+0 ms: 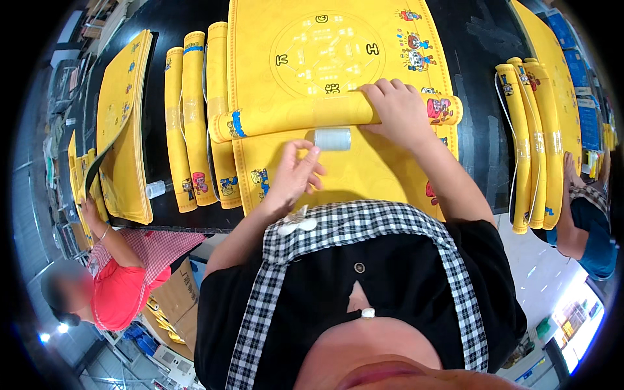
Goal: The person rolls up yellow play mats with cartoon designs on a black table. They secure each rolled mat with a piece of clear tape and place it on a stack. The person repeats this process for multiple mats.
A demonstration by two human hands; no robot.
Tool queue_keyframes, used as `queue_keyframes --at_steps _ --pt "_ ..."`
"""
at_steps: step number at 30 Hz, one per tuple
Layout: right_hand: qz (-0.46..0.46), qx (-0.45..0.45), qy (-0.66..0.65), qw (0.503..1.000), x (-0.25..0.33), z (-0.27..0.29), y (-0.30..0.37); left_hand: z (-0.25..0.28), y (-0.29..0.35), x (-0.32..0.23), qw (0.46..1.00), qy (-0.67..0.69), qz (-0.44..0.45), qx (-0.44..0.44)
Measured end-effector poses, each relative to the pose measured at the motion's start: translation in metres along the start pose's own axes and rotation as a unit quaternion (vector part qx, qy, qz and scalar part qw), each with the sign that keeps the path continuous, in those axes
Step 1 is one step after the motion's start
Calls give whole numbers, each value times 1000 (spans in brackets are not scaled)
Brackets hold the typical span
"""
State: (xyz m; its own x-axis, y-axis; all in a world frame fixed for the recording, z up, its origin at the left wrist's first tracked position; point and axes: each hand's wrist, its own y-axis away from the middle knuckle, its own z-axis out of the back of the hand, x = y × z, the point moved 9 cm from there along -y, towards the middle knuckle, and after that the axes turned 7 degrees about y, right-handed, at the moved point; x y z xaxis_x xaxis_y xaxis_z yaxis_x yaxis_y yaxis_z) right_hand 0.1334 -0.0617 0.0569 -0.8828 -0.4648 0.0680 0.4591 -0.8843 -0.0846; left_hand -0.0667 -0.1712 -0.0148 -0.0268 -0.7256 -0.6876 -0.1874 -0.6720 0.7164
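Observation:
A rolled yellow mat with cartoon figures at its ends lies crosswise in front of me. My right hand rests over its right part, fingers curled across the top and thumb on the near side. A roll of clear tape lies on its side just below the rolled mat's middle. My left hand is beside the tape, its fingers loosely bent and apart, with nothing visible in them. Beneath lies a flat yellow mat, and another printed flat mat spreads beyond the roll.
Several rolled mats lie to the left on the black table, more rolled mats to the right. Farther left are a stack of flat mats and another tape roll. Co-workers stand at left and right.

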Motion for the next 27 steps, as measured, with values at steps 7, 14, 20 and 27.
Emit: queue_keyframes --at_steps 7,14,20,27 --pt "1 41 -35 999 -15 -10 -25 -36 -36 -9 991 116 21 66" --pt "-38 -10 -20 999 -87 5 -107 -26 -80 -48 997 4 16 71" --pt "67 -84 26 994 -69 -10 -125 -18 -129 -105 998 28 -31 43" --pt "-24 70 10 997 -51 -8 -119 -7 -117 -95 993 82 -64 61"
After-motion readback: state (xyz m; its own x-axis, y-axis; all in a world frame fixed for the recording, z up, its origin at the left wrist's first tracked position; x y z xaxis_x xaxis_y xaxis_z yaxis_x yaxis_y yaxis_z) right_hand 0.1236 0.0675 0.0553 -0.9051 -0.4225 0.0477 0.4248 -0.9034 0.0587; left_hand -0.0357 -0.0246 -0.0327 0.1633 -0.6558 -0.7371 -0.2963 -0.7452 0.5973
